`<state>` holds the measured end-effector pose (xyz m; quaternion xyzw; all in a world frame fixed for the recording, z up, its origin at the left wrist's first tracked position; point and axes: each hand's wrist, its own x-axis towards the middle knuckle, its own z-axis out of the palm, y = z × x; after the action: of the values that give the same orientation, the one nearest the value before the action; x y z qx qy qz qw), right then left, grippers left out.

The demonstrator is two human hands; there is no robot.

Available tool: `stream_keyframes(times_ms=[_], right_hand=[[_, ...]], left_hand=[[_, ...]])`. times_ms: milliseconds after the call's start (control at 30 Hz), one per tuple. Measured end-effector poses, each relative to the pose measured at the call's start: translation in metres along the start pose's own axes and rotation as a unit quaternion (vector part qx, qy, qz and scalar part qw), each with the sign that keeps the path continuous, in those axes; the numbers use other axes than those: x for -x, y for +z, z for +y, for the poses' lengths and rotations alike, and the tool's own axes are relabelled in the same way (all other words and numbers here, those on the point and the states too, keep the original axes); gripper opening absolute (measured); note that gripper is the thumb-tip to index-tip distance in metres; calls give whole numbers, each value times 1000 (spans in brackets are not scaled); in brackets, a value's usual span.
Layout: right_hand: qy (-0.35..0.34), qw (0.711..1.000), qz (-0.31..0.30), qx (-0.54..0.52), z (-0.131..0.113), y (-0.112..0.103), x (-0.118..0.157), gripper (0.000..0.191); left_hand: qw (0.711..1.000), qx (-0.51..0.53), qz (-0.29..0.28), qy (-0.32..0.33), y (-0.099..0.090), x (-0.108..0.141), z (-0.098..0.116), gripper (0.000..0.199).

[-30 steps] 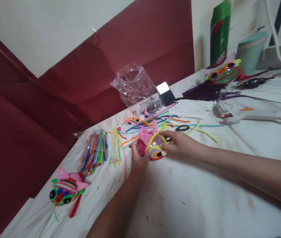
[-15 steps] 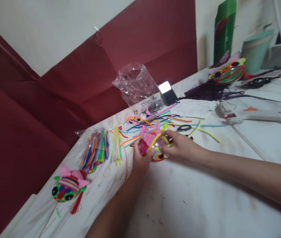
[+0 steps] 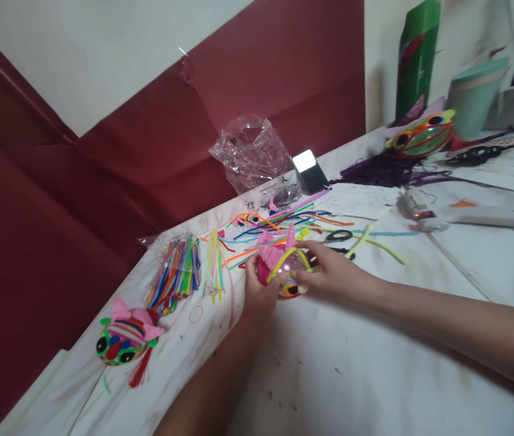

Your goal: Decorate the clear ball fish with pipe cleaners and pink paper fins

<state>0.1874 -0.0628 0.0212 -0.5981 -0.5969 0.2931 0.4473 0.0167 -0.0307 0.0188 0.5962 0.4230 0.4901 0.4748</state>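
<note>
Both hands are on a toy fish (image 3: 289,264) with a clear round body, a yellow pipe cleaner strip across it, pink fins and a dark eye. My left hand (image 3: 261,286) is wrapped round its left side, thumb in front. From the right, my right hand (image 3: 324,266) grips it with fingers above and thumb at the front. Fingers partly cover the body. Just behind the right hand lie black-handled scissors (image 3: 339,236) and a yellow-green pipe cleaner (image 3: 384,249). Loose coloured pipe cleaners (image 3: 261,230) are spread behind the fish.
A finished-looking fish (image 3: 125,336) sits at left, near a bag of pipe cleaners (image 3: 177,272). To the right lies a white glue gun (image 3: 470,215) with a lit spot. Another fish (image 3: 424,136), a green bottle (image 3: 418,60) and a greenish cup (image 3: 477,94) stand at the back.
The view has shifted slightly, so the background sits a little further right. Both hands keep hold of the toy fish, with hardly any visible movement.
</note>
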Motion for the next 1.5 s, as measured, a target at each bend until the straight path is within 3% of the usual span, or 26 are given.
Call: stream_keyframes(times_ms=[133,333,500,733,900,1200,1333,1500], right_hand=[[-7,999,-16,-51,2,-4,-6,46],[-20,999,1,-41,8,-3,-7,21],[-24,1000,-2,-20,7,-3,-2,23],[-34,999,6,-4,3,0,2,24],[-34,999,11,32,-1,0,4,20],[-149,988,-28,44,-1,-14,1,10],[-218,973,-4,77,-5,-13,3,12],[-222,971,6,91,-3,-10,5,13]], left_hand=[[998,57,-13,-15,-7,-7,-3,60],[996,81,6,-26,-10,-11,-7,51],[997,66,16,-28,-6,-4,-3,52],[997,63,8,-52,0,3,6,72],[995,75,11,-63,2,3,10,71],[993,93,29,-66,5,5,16,69],[994,79,33,-64,4,3,13,69],[996,61,13,-61,4,3,12,68]])
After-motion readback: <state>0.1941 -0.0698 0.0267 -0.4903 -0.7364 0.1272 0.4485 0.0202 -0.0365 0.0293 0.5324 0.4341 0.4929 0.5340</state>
